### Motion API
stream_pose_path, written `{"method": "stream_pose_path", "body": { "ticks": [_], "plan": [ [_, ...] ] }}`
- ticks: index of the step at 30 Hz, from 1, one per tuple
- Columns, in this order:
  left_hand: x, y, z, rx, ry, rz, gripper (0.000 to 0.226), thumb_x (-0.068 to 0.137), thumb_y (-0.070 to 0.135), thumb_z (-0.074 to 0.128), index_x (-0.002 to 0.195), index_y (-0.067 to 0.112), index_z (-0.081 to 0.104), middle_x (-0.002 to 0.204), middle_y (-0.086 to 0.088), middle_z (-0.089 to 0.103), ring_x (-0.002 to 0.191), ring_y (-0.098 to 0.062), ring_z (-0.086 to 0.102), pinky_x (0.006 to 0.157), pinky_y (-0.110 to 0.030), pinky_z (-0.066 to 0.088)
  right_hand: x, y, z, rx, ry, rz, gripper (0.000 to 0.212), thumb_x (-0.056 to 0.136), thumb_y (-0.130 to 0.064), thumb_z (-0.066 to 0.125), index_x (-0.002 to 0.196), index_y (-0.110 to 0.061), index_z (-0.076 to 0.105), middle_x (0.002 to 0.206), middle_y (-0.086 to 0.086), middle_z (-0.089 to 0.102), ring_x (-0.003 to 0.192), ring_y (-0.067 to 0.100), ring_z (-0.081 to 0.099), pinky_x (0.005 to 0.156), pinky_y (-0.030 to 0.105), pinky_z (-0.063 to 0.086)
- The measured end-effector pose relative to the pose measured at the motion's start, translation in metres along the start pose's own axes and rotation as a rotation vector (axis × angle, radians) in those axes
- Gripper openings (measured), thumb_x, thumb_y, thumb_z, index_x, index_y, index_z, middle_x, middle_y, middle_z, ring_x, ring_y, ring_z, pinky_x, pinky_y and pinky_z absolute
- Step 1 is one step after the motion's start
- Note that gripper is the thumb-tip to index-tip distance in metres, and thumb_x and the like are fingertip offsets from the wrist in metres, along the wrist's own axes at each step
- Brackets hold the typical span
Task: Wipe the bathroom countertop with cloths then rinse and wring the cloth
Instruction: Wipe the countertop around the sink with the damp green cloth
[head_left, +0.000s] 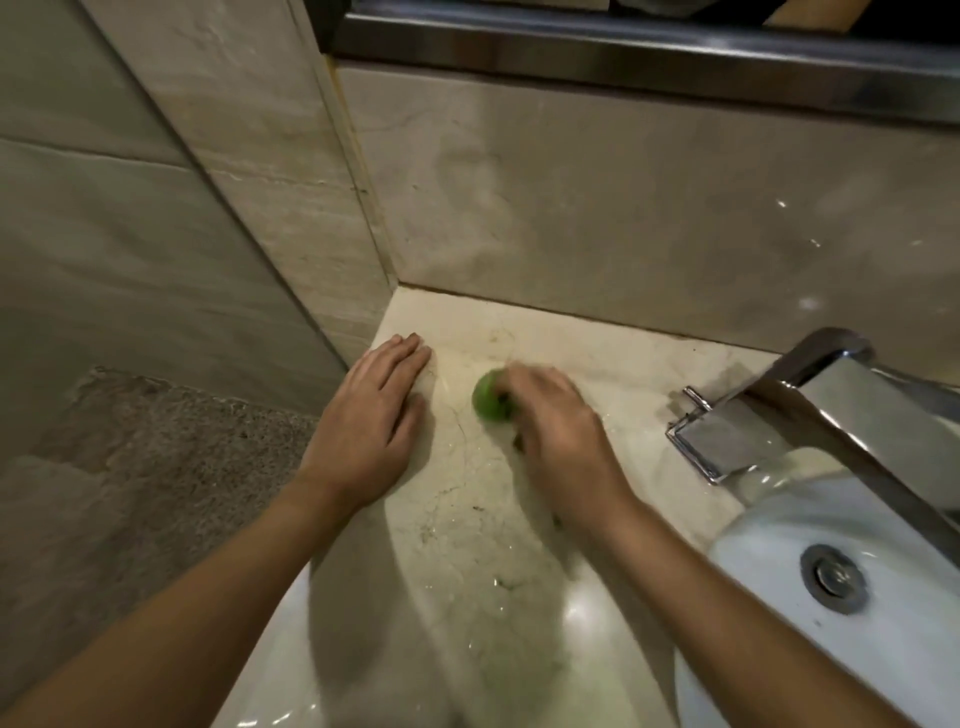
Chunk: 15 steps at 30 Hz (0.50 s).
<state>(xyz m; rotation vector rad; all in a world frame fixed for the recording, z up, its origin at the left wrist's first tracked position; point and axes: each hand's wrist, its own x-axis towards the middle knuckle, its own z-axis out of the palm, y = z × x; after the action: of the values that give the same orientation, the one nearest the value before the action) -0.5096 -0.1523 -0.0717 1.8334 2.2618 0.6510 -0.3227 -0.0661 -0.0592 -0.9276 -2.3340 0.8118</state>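
Left of the tap (810, 395), the right hand (556, 421) grips a green cloth (488, 397); the left hand (371, 421) lies flat on the counter (467, 519).

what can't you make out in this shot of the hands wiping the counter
- Head view: the small green cloth is mostly hidden under the right hand, so its full shape is unclear.
- The right hand's fingers are motion-blurred, so its grip cannot be told.
- The square chrome tap and white ceramic basin are cut off by the right edge.
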Motion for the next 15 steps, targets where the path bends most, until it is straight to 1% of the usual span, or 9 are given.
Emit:
{"method": "stream_pose_path", "body": {
  "ticks": [1, 3, 4, 5, 7, 9, 11, 12, 15],
  "plan": [
    [0.000, 0.000, -0.001, -0.004, -0.002, -0.003, 0.053, 0.096, 0.035, 0.028, 0.141, 0.011, 0.041, 0.148, -0.005, 0.039, 0.138, -0.017, 0.029, 0.114, -0.040, 0.025, -0.021, -0.004, -0.004, -0.024, -0.032, -0.052, 0.020, 0.085, -0.004, 0.053, 0.096, -0.018, 0.061, 0.101, -0.007, 0.059, 0.095, 0.006, 0.049, 0.081, 0.016, 0.038],
    [-0.001, 0.001, -0.001, -0.003, 0.001, -0.008, 0.053, 0.096, 0.035, 0.028, 0.141, 0.012, 0.042, 0.148, -0.005, 0.039, 0.139, -0.017, 0.028, 0.114, -0.039, 0.025, -0.040, 0.003, -0.019, -0.058, 0.031, -0.060, 0.033, 0.074, 0.001, 0.056, 0.103, -0.016, 0.061, 0.107, 0.000, 0.061, 0.100, 0.008, 0.048, 0.090, 0.010, 0.033],
    [0.000, 0.001, -0.001, -0.002, 0.007, -0.011, 0.052, 0.097, 0.035, 0.028, 0.141, 0.012, 0.042, 0.148, -0.004, 0.039, 0.139, -0.016, 0.028, 0.114, -0.038, 0.024, -0.032, 0.013, -0.024, -0.069, 0.083, -0.034, 0.037, 0.072, 0.006, 0.055, 0.102, -0.014, 0.061, 0.104, 0.004, 0.063, 0.098, 0.010, 0.048, 0.089, 0.006, 0.030],
    [0.000, 0.001, -0.001, -0.005, 0.012, -0.013, 0.051, 0.096, 0.034, 0.029, 0.141, 0.012, 0.042, 0.148, -0.003, 0.039, 0.139, -0.015, 0.027, 0.115, -0.035, 0.023, -0.016, 0.021, -0.027, -0.075, 0.128, 0.018, 0.037, 0.071, 0.011, 0.054, 0.099, -0.012, 0.061, 0.099, 0.007, 0.064, 0.095, 0.014, 0.049, 0.085, 0.005, 0.029],
    [0.001, 0.001, 0.000, -0.012, 0.015, -0.020, 0.049, 0.096, 0.030, 0.032, 0.141, 0.013, 0.042, 0.148, -0.002, 0.038, 0.139, -0.013, 0.026, 0.114, -0.029, 0.018, 0.022, 0.026, -0.022, -0.072, 0.199, 0.111, 0.036, 0.071, 0.016, 0.053, 0.095, -0.010, 0.062, 0.092, 0.007, 0.064, 0.089, 0.019, 0.052, 0.075, 0.009, 0.030],
    [0.001, 0.001, 0.000, -0.018, 0.017, -0.017, 0.049, 0.095, 0.030, 0.033, 0.140, 0.013, 0.043, 0.148, -0.002, 0.039, 0.138, -0.013, 0.027, 0.113, -0.027, 0.018, 0.030, 0.015, -0.009, -0.034, 0.155, 0.083, 0.036, 0.073, 0.015, 0.055, 0.096, -0.012, 0.063, 0.095, 0.003, 0.064, 0.091, 0.016, 0.053, 0.076, 0.008, 0.031],
    [0.001, 0.000, -0.001, -0.022, 0.010, -0.015, 0.050, 0.095, 0.032, 0.031, 0.140, 0.012, 0.044, 0.147, -0.003, 0.039, 0.138, -0.015, 0.028, 0.113, -0.029, 0.020, 0.008, 0.008, -0.002, -0.001, 0.070, -0.003, 0.035, 0.079, 0.009, 0.059, 0.104, -0.014, 0.063, 0.105, 0.001, 0.063, 0.098, 0.009, 0.050, 0.086, 0.004, 0.030],
    [0.001, -0.001, -0.001, -0.022, 0.009, -0.013, 0.051, 0.095, 0.032, 0.031, 0.140, 0.012, 0.044, 0.147, -0.004, 0.040, 0.138, -0.015, 0.028, 0.114, -0.029, 0.020, -0.006, 0.006, -0.006, 0.012, 0.038, -0.020, 0.035, 0.080, 0.007, 0.060, 0.107, -0.015, 0.063, 0.109, -0.001, 0.062, 0.103, 0.008, 0.050, 0.091, 0.005, 0.030],
    [0.001, -0.002, -0.001, -0.019, 0.010, 0.002, 0.050, 0.096, 0.031, 0.031, 0.139, 0.011, 0.045, 0.146, -0.005, 0.041, 0.137, -0.016, 0.029, 0.114, -0.028, 0.019, -0.019, 0.011, -0.028, 0.070, 0.007, 0.051, 0.035, 0.081, 0.001, 0.066, 0.110, -0.020, 0.065, 0.111, -0.014, 0.059, 0.106, 0.004, 0.052, 0.093, 0.009, 0.035]
  ]
}}
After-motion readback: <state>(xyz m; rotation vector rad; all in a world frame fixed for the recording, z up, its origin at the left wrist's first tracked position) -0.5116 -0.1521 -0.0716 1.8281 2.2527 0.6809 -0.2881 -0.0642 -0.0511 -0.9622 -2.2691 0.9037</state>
